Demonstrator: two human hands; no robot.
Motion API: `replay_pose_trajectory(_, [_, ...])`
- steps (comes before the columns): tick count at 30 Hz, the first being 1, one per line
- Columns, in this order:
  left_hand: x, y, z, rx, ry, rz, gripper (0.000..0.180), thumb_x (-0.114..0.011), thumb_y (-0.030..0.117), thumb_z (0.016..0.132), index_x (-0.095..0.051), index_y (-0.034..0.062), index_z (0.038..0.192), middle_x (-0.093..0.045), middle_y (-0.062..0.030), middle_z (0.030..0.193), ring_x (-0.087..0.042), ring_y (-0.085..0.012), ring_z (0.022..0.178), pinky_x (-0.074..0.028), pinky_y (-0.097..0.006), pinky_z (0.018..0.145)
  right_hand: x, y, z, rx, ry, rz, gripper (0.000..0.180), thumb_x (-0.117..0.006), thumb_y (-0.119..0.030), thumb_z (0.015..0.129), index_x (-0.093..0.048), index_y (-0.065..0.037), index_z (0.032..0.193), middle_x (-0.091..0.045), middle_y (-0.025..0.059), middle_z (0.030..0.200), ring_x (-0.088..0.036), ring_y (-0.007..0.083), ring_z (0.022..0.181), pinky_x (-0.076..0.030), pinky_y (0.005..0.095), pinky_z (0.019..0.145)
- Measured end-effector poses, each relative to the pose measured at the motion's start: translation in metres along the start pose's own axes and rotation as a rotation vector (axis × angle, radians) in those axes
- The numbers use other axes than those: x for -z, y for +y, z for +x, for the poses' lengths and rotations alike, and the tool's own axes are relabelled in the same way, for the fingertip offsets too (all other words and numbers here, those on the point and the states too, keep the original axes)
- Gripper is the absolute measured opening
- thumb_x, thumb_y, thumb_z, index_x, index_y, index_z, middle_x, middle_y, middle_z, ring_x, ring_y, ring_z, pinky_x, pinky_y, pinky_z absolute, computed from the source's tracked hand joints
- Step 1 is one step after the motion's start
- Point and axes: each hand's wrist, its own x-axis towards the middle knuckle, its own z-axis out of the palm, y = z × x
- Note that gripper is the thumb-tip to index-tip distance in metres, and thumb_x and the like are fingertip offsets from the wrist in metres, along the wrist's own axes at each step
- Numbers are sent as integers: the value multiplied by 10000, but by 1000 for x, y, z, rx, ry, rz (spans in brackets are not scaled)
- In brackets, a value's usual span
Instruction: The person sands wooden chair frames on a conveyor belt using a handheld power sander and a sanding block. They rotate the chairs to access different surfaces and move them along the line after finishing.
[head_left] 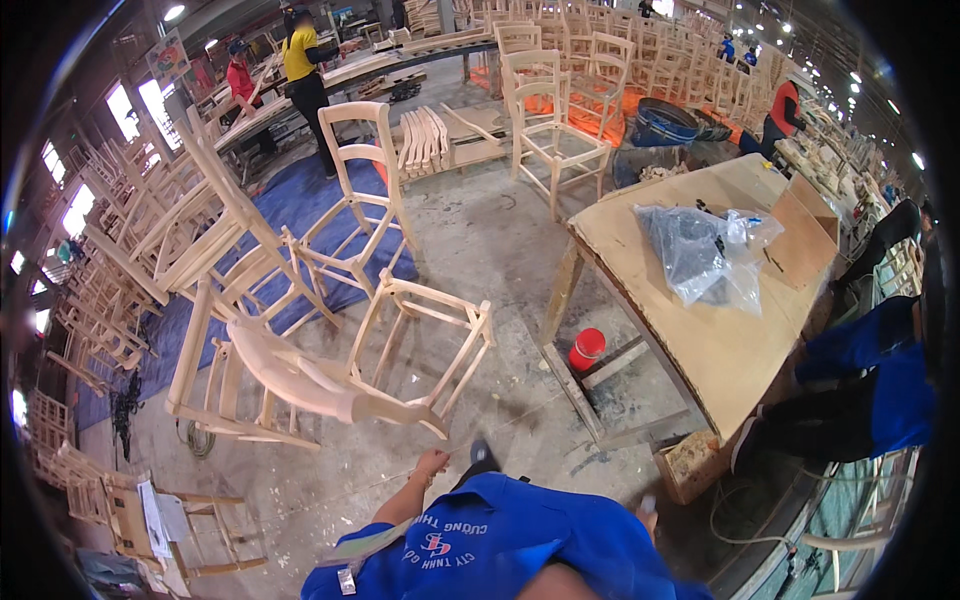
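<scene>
My left hand (432,464) hangs low in front of me, its fingers curled together. Whether anything is in them is hidden. Just beyond it stands a bare wooden chair (350,402), its curved back tilted toward me and its open seat frame without a panel. My left hand looks apart from the chair. At my right side, my right hand (646,517) is half hidden by my blue shirt and smeared. A pale blur shows at its fingertips, too unclear to name. The nearest thing to it is a wooden box (690,468) on the floor.
A worktable (690,350) at the right carries a clear plastic bag (700,255) of dark pieces. Below it sits a red container (587,348). Unfinished chairs (355,200) crowd the left and back. A person in blue (900,400) is close at the right; others work farther off.
</scene>
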Motion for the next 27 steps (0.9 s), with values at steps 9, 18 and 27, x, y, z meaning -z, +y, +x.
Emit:
replay_pose_trajectory(9, [40, 72, 96, -42, 77, 64, 369, -590, 252, 810, -645, -62, 995, -686, -148, 823, -662, -223, 694, -523, -323, 688, -291, -190, -29, 340, -643, -367, 279, -581, -280, 889, -618, -3, 906, -614, 61, 703, -604, 136, 594, -516, 283, 540])
replay_pose_trajectory(18, [53, 196, 233, -173, -44, 87, 377, -607, 267, 830, -645, -61, 1011, -687, -154, 868, -659, -222, 768, -516, -328, 695, -375, -288, -109, 299, -944, -353, 373, -596, -204, 897, -558, -61, 1240, -605, -4, 762, -545, 75, 641, -464, 231, 582])
replay_pose_trajectory(27, [28, 323, 335, -130, -97, 137, 375, -611, 275, 837, -649, -56, 1009, -687, -152, 908, -659, -218, 781, -515, -334, 699, -453, -429, -98, 418, -1086, -132, 388, -603, -251, 916, -531, -45, 1237, -604, 5, 842, -540, 77, 747, -448, 236, 664])
